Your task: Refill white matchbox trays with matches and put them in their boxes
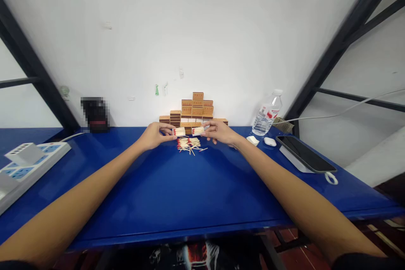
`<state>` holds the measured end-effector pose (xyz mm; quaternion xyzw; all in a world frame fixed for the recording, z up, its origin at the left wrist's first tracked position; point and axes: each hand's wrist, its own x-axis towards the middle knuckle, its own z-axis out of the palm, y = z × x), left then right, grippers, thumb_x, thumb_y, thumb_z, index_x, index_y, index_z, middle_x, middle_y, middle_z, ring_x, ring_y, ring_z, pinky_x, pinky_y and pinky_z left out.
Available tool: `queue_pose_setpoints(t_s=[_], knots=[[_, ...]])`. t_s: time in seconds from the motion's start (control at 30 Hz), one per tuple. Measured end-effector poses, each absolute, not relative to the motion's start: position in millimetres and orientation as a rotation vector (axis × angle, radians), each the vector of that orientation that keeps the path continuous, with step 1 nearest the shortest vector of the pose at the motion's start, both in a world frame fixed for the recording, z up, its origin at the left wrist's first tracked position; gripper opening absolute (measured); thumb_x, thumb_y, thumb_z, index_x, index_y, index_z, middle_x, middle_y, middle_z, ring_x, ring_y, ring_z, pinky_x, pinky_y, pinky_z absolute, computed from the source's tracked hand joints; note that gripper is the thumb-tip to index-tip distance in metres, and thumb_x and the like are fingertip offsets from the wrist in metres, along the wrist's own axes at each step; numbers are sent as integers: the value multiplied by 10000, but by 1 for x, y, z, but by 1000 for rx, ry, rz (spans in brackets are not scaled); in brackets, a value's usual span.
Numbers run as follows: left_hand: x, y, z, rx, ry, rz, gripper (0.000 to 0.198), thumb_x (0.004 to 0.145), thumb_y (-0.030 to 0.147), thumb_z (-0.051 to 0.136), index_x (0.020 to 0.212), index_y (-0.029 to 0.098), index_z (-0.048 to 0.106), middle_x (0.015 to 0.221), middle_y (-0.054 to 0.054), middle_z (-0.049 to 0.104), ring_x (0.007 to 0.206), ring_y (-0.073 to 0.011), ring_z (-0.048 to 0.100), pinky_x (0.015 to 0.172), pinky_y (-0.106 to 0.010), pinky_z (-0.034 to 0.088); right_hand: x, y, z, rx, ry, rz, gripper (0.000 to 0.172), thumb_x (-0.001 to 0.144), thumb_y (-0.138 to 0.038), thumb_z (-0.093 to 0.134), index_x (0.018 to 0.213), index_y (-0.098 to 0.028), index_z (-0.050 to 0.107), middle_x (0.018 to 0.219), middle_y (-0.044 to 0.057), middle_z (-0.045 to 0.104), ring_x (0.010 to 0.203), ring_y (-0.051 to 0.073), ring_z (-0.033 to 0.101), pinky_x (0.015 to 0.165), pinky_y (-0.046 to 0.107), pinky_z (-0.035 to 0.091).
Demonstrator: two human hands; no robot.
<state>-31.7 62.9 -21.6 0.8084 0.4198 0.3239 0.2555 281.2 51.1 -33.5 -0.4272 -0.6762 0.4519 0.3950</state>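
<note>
Fingers (167, 127) of left hand (155, 136) grasp left match bundle (179, 131); right hand (219, 132) grips right match bundle (198, 130). Both bundles at frame centre, held end to end, nearly touching, above loose matches (190, 146) scattered on blue table (177, 194). Matchbox stack (196, 109) just behind, against wall. Water bottle (268, 114) and phone (305, 154) right of centre; power strip (30, 161) at left edge.

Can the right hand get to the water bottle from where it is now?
Probably yes: the water bottle stands right of the right hand, with bare blue table between them. But the hand pinches a bundle of matches, so it isn't free to grip.
</note>
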Motion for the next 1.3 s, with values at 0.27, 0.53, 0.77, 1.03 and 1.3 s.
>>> queue_pose_setpoints(t_s=[0.27, 0.53, 0.77, 1.03, 1.3], knots=[[-14, 79, -22, 1943, 1041, 936, 549, 615, 327, 940, 1099, 131, 767, 891, -85, 790, 790, -190, 723, 764, -305, 569, 270, 58, -41, -1018, -1625, 1188, 523, 686, -296, 922, 1085, -179, 605, 751, 9, 730, 601, 131, 669, 395, 165, 484], [-7, 83, -32, 1717, 988, 962, 587, 582, 285, 966, 1110, 114, 774, 937, -114, 788, 767, -190, 716, 703, -324, 594, 266, 56, -43, -961, -1399, 1348, 460, 740, -98, 880, 1106, -159, 609, 786, 36, 744, 785, 181, 761, 662, 263, 668], [-7, 78, -32, 1624, 958, 950, 633, 590, 305, 974, 1166, 133, 779, 1019, -123, 787, 854, -205, 727, 757, -344, 614, 265, 53, -40, -926, -1317, 1405, 416, 815, -58, 810, 1169, -139, 607, 847, 84, 774, 842, 193, 773, 792, 315, 681], [-11, 76, -29, 1563, 1027, 925, 533, 672, 339, 939, 1144, 144, 783, 919, -121, 797, 852, -209, 738, 754, -328, 614, 263, 49, -39, -953, -1301, 1406, 353, 862, -24, 739, 1174, -131, 614, 841, 93, 778, 844, 195, 776, 834, 334, 675], [-9, 77, -30, 1632, 1230, 918, 457, 766, 490, 845, 1043, 132, 779, 1066, -157, 773, 689, -160, 680, 531, -259, 501, 260, 49, -39, -973, -1318, 1398, 353, 845, -31, 773, 1149, -129, 622, 835, 86, 777, 840, 188, 775, 828, 327, 678]])
